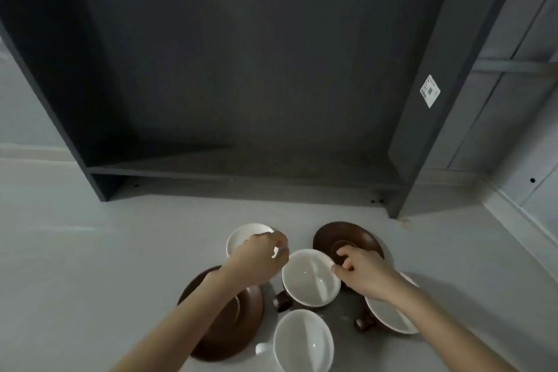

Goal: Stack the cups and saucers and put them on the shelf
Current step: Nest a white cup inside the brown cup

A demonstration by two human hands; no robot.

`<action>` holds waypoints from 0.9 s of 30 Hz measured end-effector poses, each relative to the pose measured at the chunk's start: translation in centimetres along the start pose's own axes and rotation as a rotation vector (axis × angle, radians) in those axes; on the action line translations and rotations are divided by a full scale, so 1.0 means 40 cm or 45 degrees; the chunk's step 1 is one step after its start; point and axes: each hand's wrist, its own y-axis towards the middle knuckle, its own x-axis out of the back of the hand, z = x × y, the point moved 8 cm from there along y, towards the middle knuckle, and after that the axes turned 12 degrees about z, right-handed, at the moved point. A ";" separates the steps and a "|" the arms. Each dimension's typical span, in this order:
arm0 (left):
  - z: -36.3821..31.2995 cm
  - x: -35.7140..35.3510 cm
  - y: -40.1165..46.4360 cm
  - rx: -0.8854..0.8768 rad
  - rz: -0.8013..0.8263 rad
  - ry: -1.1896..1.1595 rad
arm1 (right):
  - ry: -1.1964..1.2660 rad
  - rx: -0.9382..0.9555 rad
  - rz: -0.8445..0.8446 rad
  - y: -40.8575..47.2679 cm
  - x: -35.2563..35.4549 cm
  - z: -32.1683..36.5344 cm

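White and brown crockery lies clustered on the pale floor (90, 251) in front of a dark, empty shelf unit (241, 166), and nothing looks stacked yet, so the task seems to be at its start. The left hand (259, 257) is curled over the near rim of a white saucer (241, 235), fingers bent as if pinching its edge, though whether it truly grips the rim cannot be told from this angle. The right hand (362, 272) rests with bent fingers on a brown saucer (347, 238), fingertips near its centre well and touching or just beside the rim of a brown cup with a white inside (311, 276); a firm hold is not evident there either. To do this step well, each saucer is best lifted by its edge and kept level, then like set on like, so the piles sit flat before cups go on top. Between the two hands stands that brown cup; a white cup (303, 341) lies nearer the person, a second brown saucer (235, 329) sits under the left forearm, and another brown cup (389, 314) lies partly hidden under the right wrist.
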 end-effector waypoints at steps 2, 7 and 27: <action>0.014 -0.022 0.011 0.025 0.031 -0.017 | -0.001 -0.021 0.007 0.013 -0.017 -0.013; 0.059 -0.092 0.047 0.079 0.098 -0.046 | 0.025 -0.037 0.023 0.040 -0.064 -0.032; 0.137 -0.206 0.083 0.430 0.118 -0.975 | 0.201 0.103 -0.347 0.140 -0.007 0.007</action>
